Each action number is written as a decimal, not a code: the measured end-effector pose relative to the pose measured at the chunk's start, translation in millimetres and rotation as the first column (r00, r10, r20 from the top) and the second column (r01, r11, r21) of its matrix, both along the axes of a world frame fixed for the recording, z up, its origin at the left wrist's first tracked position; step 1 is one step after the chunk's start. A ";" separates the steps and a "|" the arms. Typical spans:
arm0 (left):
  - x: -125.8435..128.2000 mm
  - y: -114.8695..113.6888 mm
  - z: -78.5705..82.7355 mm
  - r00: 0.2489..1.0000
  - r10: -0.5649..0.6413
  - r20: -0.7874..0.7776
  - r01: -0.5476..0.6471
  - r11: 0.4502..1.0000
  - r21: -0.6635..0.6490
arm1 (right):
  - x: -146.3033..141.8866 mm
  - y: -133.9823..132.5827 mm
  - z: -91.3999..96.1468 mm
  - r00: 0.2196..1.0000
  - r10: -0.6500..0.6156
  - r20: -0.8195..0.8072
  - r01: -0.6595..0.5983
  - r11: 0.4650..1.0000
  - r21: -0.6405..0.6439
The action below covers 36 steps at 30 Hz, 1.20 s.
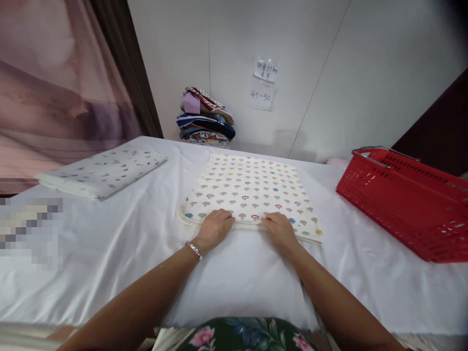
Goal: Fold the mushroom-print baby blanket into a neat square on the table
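A folded cream cloth [252, 183] with a mushroom print in grey, red, blue and yellow lies flat on the white-covered table in front of me. Its layers show along the near edge, and its near left corner is rounded. My left hand [215, 227], with a bracelet at the wrist, is closed on that near edge, left of the middle. On the same edge, a little to the right, my right hand [281, 233] is closed too, fingers curled over the top. Both thumbs are mostly hidden.
Another folded white cloth [106, 168] with grey specks lies at the left. A red plastic basket [405, 200] with a metal handle stands at the right. Behind the table's far edge rises a stack of folded fabrics [206, 119], against a wall with paper notes [262, 95].
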<state>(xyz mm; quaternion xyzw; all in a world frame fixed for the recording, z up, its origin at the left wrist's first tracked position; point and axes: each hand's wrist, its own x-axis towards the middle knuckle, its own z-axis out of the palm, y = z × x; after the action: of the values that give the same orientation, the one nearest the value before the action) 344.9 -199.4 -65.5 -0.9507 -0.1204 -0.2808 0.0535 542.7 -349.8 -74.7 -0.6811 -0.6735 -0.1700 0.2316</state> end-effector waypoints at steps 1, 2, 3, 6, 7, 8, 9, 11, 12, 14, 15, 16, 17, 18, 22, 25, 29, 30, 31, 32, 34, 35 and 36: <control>1.2 1.6 0.5 1.000 0.008 0.010 -0.008 1.000 0.018 | 0.7 2.0 1.3 1.000 -0.028 0.006 0.028 0.999 0.042; 2.0 3.1 0.5 1.000 0.012 0.018 -0.012 0.999 0.036 | 1.3 3.6 1.9 0.999 -0.052 0.012 0.051 0.996 0.071; 2.4 4.1 0.0 1.000 0.008 0.016 -0.008 0.998 0.054 | 1.5 4.6 1.7 0.998 -0.059 0.019 0.058 0.995 0.078; 0.1 3.3 -3.7 0.998 -0.029 -0.059 0.034 0.996 0.083 | 1.1 3.3 -3.6 0.999 -0.002 0.037 0.002 1.000 -0.010; -1.6 1.9 -5.1 0.995 -0.043 -0.093 0.051 0.996 0.080 | 0.7 1.6 -5.9 0.999 0.027 0.036 -0.025 0.998 -0.049; -3.5 0.3 -6.2 0.991 -0.052 -0.120 0.061 0.995 0.073 | 0.2 -0.3 -7.9 0.998 0.047 0.033 -0.045 0.996 -0.079; -5.3 -1.5 -6.9 0.989 -0.057 -0.136 0.066 0.996 0.063 | -0.4 -2.3 -9.3 0.998 0.059 0.029 -0.056 0.993 -0.101; -8.2 -4.5 -7.2 0.988 -0.057 -0.147 0.065 0.997 0.048 | -2.3 -5.6 -9.8 0.998 0.061 0.027 -0.057 0.990 -0.132; -9.0 -5.5 -7.0 0.988 -0.054 -0.147 0.061 0.997 0.042 | -3.6 -6.9 -8.9 0.998 0.056 0.028 -0.052 0.988 -0.147; -9.4 -6.5 -6.3 0.988 -0.043 -0.151 0.049 0.998 0.038 | -6.7 -8.5 -6.0 0.998 0.044 0.039 -0.036 0.982 -0.183; -9.1 -6.5 -5.9 0.987 -0.037 -0.154 0.043 0.998 0.040 | -8.2 -8.9 -4.5 0.998 0.038 0.048 -0.027 0.979 -0.201; -8.5 -6.2 -5.8 0.988 -0.028 -0.155 0.036 0.998 0.045 | -9.6 -9.1 -3.4 0.998 0.031 0.058 -0.018 0.976 -0.215; -7.7 -5.7 -5.8 0.989 -0.018 -0.150 0.026 0.998 0.052 | -10.8 -9.1 -2.8 0.997 0.022 0.067 -0.006 0.975 -0.223; -6.8 -5.2 -6.0 0.990 -0.007 -0.143 0.016 0.998 0.060 | -11.6 -9.0 -2.7 0.997 0.011 0.073 0.006 0.974 -0.227; -2.5 -3.3 -8.6 0.989 0.024 -0.144 -0.012 0.996 0.084 | -11.9 -7.5 -5.6 0.997 -0.025 0.069 0.039 0.977 -0.211; -1.0 -3.7 -10.6 0.986 0.033 -0.161 -0.019 0.996 0.087 | -11.4 -6.3 -6.3 0.997 -0.032 0.071 0.047 0.974 -0.220; -2.6 -6.5 -9.4 0.985 0.031 -0.167 -0.018 0.997 0.077 | -11.9 -5.7 -3.9 0.995 -0.036 0.096 0.059 0.968 -0.245; -3.2 -7.2 -8.6 0.985 0.026 -0.171 -0.014 0.997 0.074 | -12.1 -5.6 -3.4 0.994 -0.039 0.103 0.064 0.966 -0.251; -3.7 -7.8 -7.7 0.985 0.021 -0.174 -0.010 0.998 0.068 | -12.2 -5.5 -3.1 0.993 -0.042 0.108 0.069 0.964 -0.258; -4.1 -8.3 -6.8 0.984 0.015 -0.176 -0.004 0.998 0.060 | -12.2 -5.3 -2.9 0.993 -0.046 0.112 0.074 0.962 -0.263; -4.4 -8.7 -5.6 0.984 0.005 -0.178 0.003 0.999 0.042 | -12.3 -4.8 -2.7 0.992 -0.050 0.115 0.079 0.961 -0.263; -4.3 -8.7 -5.3 0.985 0.002 -0.175 0.004 0.999 0.036 | -12.3 -4.6 -2.6 0.992 -0.049 0.116 0.078 0.963 -0.260; -4.1 -8.5 -5.2 0.985 0.001 -0.172 0.006 0.999 0.036 | -12.2 -4.4 -2.5 0.992 -0.047 0.117 0.076 0.964 -0.255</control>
<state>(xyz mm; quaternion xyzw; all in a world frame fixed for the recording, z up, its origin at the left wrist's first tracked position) 340.8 -207.9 -70.7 -0.9704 -0.1090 -0.2000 0.0806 530.5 -354.2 -77.2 -0.7155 -0.6803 -0.1250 0.0978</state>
